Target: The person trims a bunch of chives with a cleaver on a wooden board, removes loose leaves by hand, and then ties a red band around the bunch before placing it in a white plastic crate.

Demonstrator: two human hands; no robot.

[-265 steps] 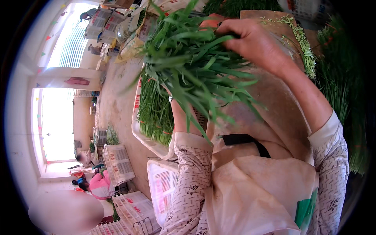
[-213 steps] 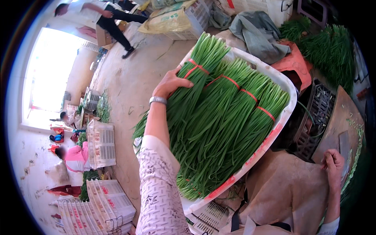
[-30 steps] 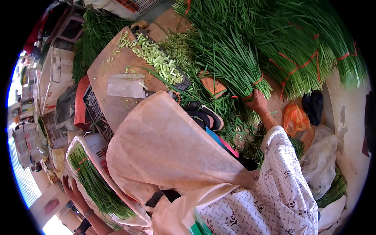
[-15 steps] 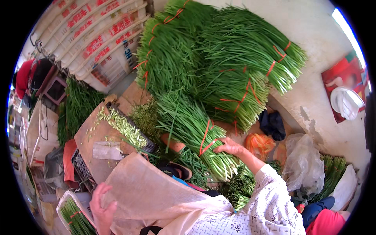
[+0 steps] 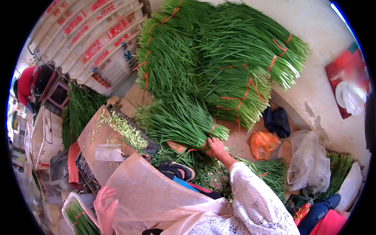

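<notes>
My right hand [image 5: 216, 149] grips the stem end of a bundle of garlic chives [image 5: 184, 121] tied with red bands. This bundle lies at the near side of the pile, its green leaves pointing up and left. Behind it are more tied bundles of chives [image 5: 250, 43], stacked with their pale cut ends to the right. My left hand [image 5: 105, 201] is held at the lower left beside the pale apron [image 5: 152, 184], fingers curved and apart, holding nothing.
A black tray of chopped pale stems [image 5: 127, 131] sits on the brown board left of the pile. Stacked white tubs [image 5: 94, 43] stand at upper left. A white tub of chives [image 5: 68, 196] is lower left; orange [image 5: 263, 144] and clear plastic bags [image 5: 309, 156] lie at right.
My right hand has moved slightly left and the chive bundle has swung flatter, its stem end up toward the pile. My left hand has stayed nearly in place.
</notes>
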